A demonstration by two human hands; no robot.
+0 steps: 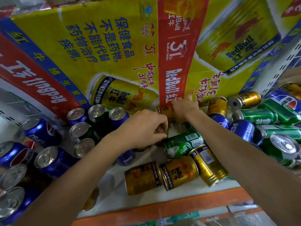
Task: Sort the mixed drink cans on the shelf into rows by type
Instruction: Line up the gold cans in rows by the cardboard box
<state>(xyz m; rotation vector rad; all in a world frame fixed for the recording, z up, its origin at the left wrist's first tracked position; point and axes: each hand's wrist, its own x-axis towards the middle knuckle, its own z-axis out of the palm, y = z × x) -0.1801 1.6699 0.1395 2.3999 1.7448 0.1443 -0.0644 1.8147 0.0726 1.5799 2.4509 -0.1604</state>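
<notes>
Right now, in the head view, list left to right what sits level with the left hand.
Pepsi can → upright cans → left hand → green can → blue can

Bare left hand (146, 128) and right hand (184, 106); both forearms (244, 152) bare, unsleeved
</notes>
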